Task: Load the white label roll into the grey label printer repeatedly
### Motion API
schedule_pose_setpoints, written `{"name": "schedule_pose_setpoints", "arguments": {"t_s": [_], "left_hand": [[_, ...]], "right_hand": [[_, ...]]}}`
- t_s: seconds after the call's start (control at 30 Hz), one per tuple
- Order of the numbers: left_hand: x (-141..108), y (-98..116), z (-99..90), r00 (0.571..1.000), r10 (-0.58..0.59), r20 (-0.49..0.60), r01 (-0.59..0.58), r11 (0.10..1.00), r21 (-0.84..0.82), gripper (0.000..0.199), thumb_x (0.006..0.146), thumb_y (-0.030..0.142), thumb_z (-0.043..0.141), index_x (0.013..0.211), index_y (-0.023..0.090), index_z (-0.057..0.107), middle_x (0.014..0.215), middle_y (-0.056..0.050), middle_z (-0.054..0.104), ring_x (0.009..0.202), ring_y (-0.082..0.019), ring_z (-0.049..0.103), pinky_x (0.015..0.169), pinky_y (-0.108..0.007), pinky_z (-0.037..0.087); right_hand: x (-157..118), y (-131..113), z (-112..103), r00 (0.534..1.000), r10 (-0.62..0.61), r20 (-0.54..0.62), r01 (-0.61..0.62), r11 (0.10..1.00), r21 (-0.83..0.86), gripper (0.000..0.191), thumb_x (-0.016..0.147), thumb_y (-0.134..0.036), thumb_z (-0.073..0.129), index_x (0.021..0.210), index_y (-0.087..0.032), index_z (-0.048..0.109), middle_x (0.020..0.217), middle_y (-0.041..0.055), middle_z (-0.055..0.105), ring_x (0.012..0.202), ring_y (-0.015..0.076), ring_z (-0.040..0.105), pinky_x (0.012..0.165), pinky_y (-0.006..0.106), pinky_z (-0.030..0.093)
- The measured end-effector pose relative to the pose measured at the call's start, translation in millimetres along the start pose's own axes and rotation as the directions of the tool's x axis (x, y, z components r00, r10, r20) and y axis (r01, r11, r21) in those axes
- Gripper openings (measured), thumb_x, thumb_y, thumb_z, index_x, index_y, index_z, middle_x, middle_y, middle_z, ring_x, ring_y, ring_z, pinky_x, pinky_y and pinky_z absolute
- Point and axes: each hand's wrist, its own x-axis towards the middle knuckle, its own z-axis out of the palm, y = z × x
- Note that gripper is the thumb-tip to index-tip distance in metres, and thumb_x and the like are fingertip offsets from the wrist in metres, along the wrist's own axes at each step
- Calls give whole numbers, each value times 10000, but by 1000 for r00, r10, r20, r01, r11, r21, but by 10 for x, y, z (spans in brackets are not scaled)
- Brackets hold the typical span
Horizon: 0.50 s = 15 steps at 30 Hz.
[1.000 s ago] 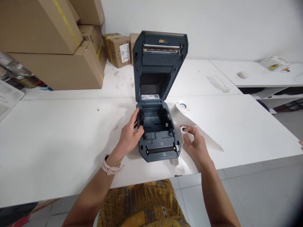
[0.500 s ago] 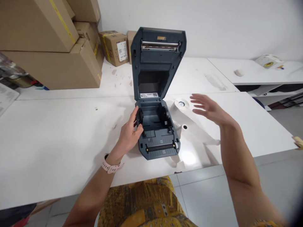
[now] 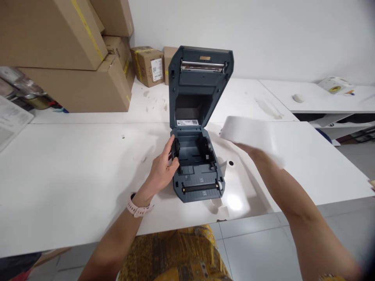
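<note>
A dark grey label printer (image 3: 191, 170) stands on the white table with its lid (image 3: 190, 80) raised. Its roll bay has black holders at both sides and nothing between them. My left hand (image 3: 162, 168) grips the printer's left edge, thumb and fingers at the rim. To the right, my right hand (image 3: 241, 147) is closed on a white label roll (image 3: 249, 130), lifted off the table and blurred by motion. Its loose strip drapes over my wrist and hides most of the fingers. A small white core (image 3: 229, 166) with a dark hole lies beside the printer.
Cardboard boxes (image 3: 88, 88) are stacked at the back left, with a smaller labelled box (image 3: 148, 66) near the wall. A white box (image 3: 335, 86) and a round white object (image 3: 299, 98) rest on the right shelf. The table's front edge runs close to my body.
My right hand has moved left and down from above the table and taken up the label roll, whose strip now lies over my wrist. My left hand stays on the printer.
</note>
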Motion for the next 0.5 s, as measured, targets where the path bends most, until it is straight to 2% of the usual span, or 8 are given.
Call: {"name": "schedule_pose_setpoints", "arguments": {"t_s": [0.1, 0.13, 0.2, 0.27, 0.37, 0.43, 0.5], "left_hand": [[-9, 61, -12, 995, -81, 65, 79, 996, 39, 681, 967, 443, 580, 1601, 302, 375, 1275, -109, 706, 1060, -263, 712, 888, -403, 610], [-9, 86, -18, 988, -122, 93, 114, 990, 84, 702, 983, 425, 546, 1631, 294, 310, 1233, -106, 712, 983, -246, 710, 841, -394, 608], [-5, 130, -33, 970, -195, 145, 166, 968, 188, 743, 1003, 378, 487, 1672, 283, 179, 1090, -79, 720, 787, -207, 666, 747, -382, 587], [3, 158, -44, 960, -223, 169, 176, 951, 254, 770, 1001, 331, 458, 1685, 280, 109, 924, -34, 689, 645, -179, 578, 691, -375, 556], [13, 163, -56, 960, -214, 182, 163, 951, 263, 793, 983, 303, 455, 1688, 274, 93, 819, -2, 634, 600, -172, 523, 686, -373, 531], [13, 154, -63, 957, -217, 191, 169, 956, 239, 808, 974, 312, 459, 1689, 274, 82, 829, -4, 637, 592, -170, 509, 684, -370, 522], [11, 150, -72, 953, -222, 206, 176, 959, 222, 813, 974, 323, 446, 1691, 267, 65, 839, -11, 643, 584, -169, 495, 678, -365, 509]], "right_hand": [[110, -324, -87, 984, 101, 146, -121, 984, 131, 720, 910, -793, 314, 1164, -244, 703, 1249, 128, 745, 1097, 294, 714, 857, 561, 605], [156, -481, -92, 965, 115, 237, -151, 979, 136, 743, 879, -821, 366, 1273, -258, 645, 1302, 138, 720, 1112, 310, 708, 887, 576, 610], [245, -833, -31, 887, 109, 448, -153, 986, 65, 799, 837, -830, 486, 1363, -235, 572, 1328, 158, 695, 1141, 329, 693, 919, 547, 596], [320, -1166, 125, 775, 100, 624, -66, 995, -78, 779, 746, -749, 711, 1314, -227, 605, 1262, 137, 715, 1111, 331, 694, 915, 493, 585], [384, -1469, 449, 632, 166, 757, 120, 944, -306, 685, 657, -560, 870, 1230, -256, 648, 1197, 79, 726, 1056, 313, 691, 903, 452, 553], [397, -1503, 641, 571, 220, 791, 244, 875, -419, 657, 692, -534, 841, 1252, -266, 627, 1208, 71, 714, 1045, 307, 682, 899, 450, 532], [399, -1439, 773, 546, 248, 800, 310, 827, -468, 655, 715, -548, 819, 1265, -258, 614, 1211, 83, 703, 1058, 317, 671, 919, 462, 512]]}}
